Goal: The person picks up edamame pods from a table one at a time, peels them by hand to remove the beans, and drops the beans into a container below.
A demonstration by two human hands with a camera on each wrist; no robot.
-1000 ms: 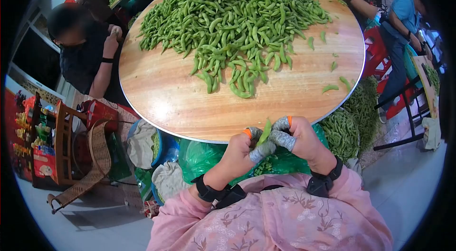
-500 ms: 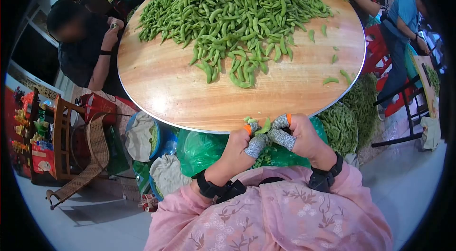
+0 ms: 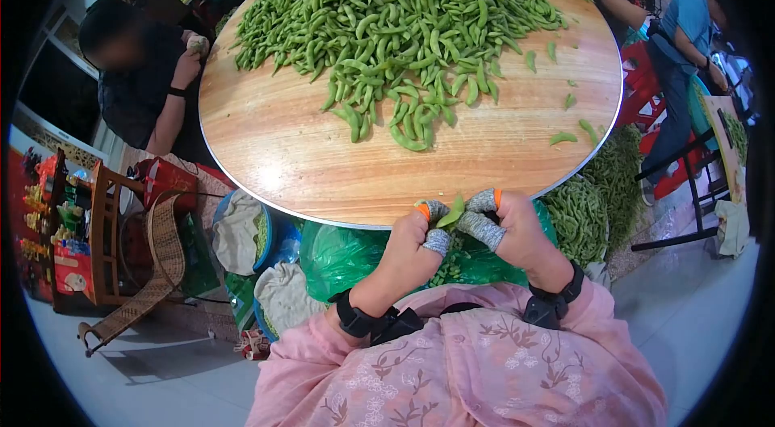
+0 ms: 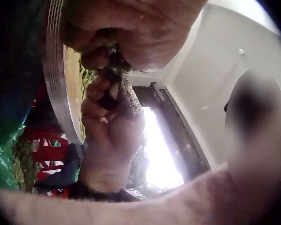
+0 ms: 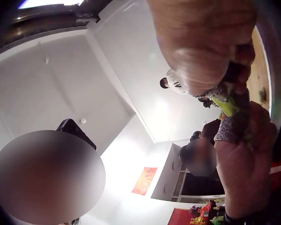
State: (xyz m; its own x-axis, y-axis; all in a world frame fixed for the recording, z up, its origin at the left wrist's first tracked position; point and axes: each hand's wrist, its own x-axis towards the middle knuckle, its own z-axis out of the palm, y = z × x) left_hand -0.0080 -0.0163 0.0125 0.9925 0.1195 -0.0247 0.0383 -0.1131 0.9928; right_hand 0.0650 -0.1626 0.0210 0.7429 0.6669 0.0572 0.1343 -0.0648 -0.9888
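Both hands meet just in front of the table's near edge, with grey knitted covers on their thumbs and fingers and orange bands at some fingertips. Between them is a green edamame pod [image 3: 456,211], tilted up. The left hand [image 3: 406,246] pinches it between thumb and finger. From the other side, the right hand [image 3: 522,235] grips its end, fingers curled in. In the right wrist view the bright pod [image 5: 226,107] shows between the two covered thumbs. Below the hands lie small green pieces [image 3: 449,269] on a green plastic bag [image 3: 345,253].
A big heap of edamame pods [image 3: 395,23] covers the far part of the round wooden table [image 3: 323,169]. More pods [image 3: 580,217] are piled low at the right. At left stand a blue tub [image 3: 266,243] with cloth and a wicker chair [image 3: 165,253]. Other people sit around.
The table has shifted slightly up in the head view since a second ago. Small green bits seen above the left fingers half a second ago are gone, and the pod stands more upright.
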